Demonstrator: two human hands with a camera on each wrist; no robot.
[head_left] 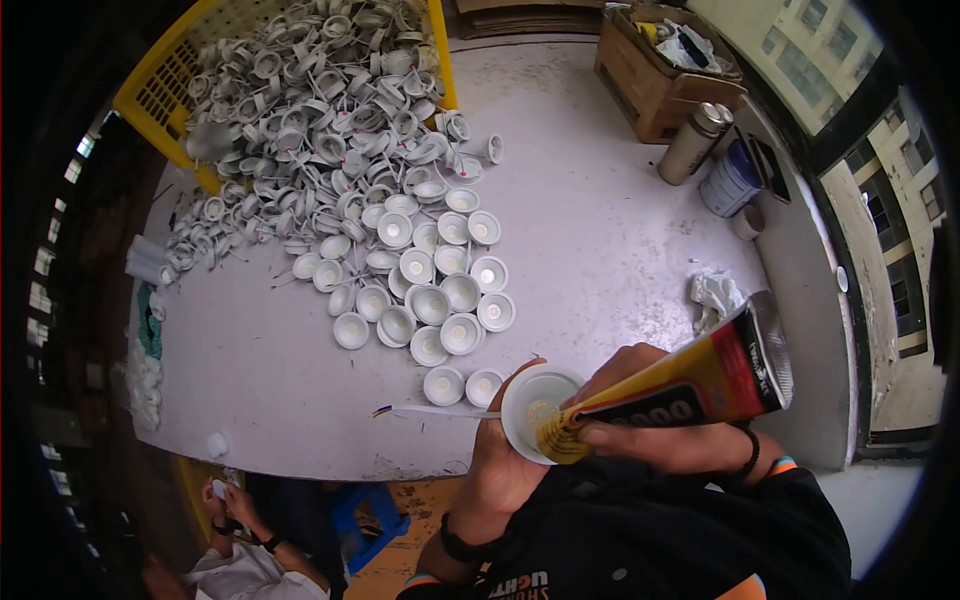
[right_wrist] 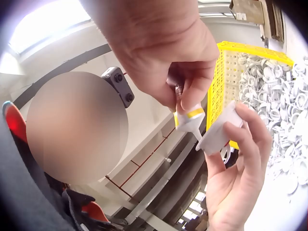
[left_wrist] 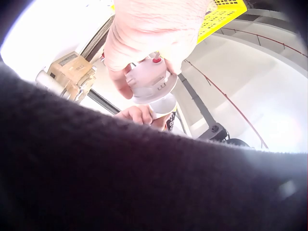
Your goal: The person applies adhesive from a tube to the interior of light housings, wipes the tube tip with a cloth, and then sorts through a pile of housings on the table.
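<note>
My left hand (head_left: 497,482) grips a white round downlight housing (head_left: 516,398) by its outside, with the open cup turned up toward the head camera. A wire lead with bare coloured ends sticks out to its left. My right hand (head_left: 690,448) holds a large yellow, red and black glue tube (head_left: 700,375), its nozzle end tilted down over the cup. In the right wrist view the thin white nozzle (right_wrist: 198,136) meets the rim area of the housing (right_wrist: 219,134). The left wrist view shows the left fingers around the back of the housing (left_wrist: 150,82).
A yellow crate (head_left: 150,105) spills many white housings (head_left: 330,130) onto the table (head_left: 590,200). Several cups (head_left: 460,333) stand face up near my hands. At the right are a cardboard box (head_left: 640,90), a metal flask (head_left: 690,150), a blue-white tub (head_left: 730,180) and crumpled tissue (head_left: 715,295). Another person (head_left: 250,540) sits lower left.
</note>
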